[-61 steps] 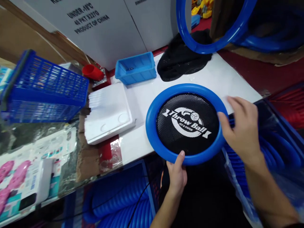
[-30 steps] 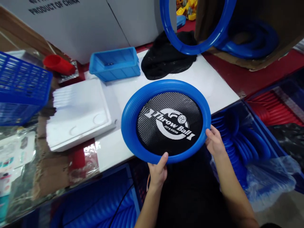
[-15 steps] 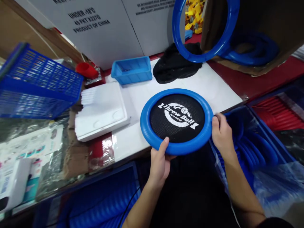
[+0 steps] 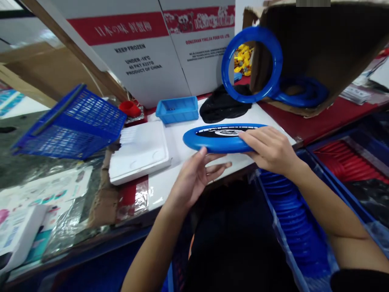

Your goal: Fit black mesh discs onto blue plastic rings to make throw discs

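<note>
A throw-ball disc (image 4: 209, 143) with a thick blue rim and a black mesh centre printed in white is tilted almost edge-on above the white board. My right hand (image 4: 272, 150) grips its right side, thumb over the top and fingers at the rim. Below the left part of the rim is my left hand (image 4: 194, 176), palm turned up and fingers spread. Its thumb tip touches or nearly touches the rim; the fingers do not wrap around it.
Behind the disc lie a light-blue tray (image 4: 177, 110) and a black cloth-like heap (image 4: 220, 108). A white foam block (image 4: 141, 152) and a tilted blue basket (image 4: 82, 132) stand left. Blue rings (image 4: 226, 69) are at a cardboard box (image 4: 319, 48). Crates of blue rings (image 4: 294, 219) and red parts (image 4: 352, 158) sit right.
The disc has tipped from face-up view to nearly edge-on. My right hand has moved onto its rim from the right; my left hand has loosened, its fingers spreading below.
</note>
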`<state>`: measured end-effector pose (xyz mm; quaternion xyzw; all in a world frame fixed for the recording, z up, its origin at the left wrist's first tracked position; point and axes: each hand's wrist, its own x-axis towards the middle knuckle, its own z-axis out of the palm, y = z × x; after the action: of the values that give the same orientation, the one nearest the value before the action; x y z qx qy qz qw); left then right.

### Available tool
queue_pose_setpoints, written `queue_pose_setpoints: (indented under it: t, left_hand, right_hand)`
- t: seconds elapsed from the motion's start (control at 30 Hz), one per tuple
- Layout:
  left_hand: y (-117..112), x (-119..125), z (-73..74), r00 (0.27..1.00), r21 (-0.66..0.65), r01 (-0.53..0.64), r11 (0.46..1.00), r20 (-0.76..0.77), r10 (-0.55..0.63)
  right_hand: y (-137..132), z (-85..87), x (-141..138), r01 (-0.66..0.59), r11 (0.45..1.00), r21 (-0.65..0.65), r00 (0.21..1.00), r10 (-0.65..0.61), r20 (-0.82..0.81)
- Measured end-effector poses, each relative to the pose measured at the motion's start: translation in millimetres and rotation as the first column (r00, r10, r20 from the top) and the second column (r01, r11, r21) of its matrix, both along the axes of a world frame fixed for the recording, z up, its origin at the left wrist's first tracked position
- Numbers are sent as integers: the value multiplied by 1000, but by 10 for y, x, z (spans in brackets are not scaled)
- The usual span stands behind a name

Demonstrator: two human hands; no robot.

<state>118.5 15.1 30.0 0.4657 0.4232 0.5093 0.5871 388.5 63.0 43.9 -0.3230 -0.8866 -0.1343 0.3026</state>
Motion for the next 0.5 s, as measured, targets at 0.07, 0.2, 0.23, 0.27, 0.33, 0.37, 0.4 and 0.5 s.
queue_pose_setpoints:
  t: [0.07,0.2,0.23,0.27,0.33,0.37,0.4,0.5]
  left_hand:
    - [-35,-116,55,963,281,-26,959,-252,100]
    - [157,-187,309,788,660,125,741,-520,330]
    - [250,-185,381,730,699,232,677,-585,354]
    - [341,-187,443,676,707,341,620,-643,361]
    - [478,-218,514,606,695,472,542,-703,372]
    - [510,-246,518,591,694,499,519,-710,382]
    - [516,-278,502,589,703,503,502,-704,396]
    - [419,-357,389,620,752,473,459,-654,433]
  right_hand:
    - [50,160,24,11,1000,-7,998,-11,-55]
    - [27,457,-63,-27,999,-23,1000,27,7]
    - [8,518,-98,-34,999,-26,999,35,38]
    - [-13,569,-128,-35,999,-32,997,36,62]
    - [-61,644,-158,-32,999,-41,997,34,69]
    - [-87,666,-153,-36,998,-50,997,39,66]
    - [-114,677,-138,-50,997,-61,997,53,64]
    - [-201,662,-77,-94,991,-91,992,101,75]
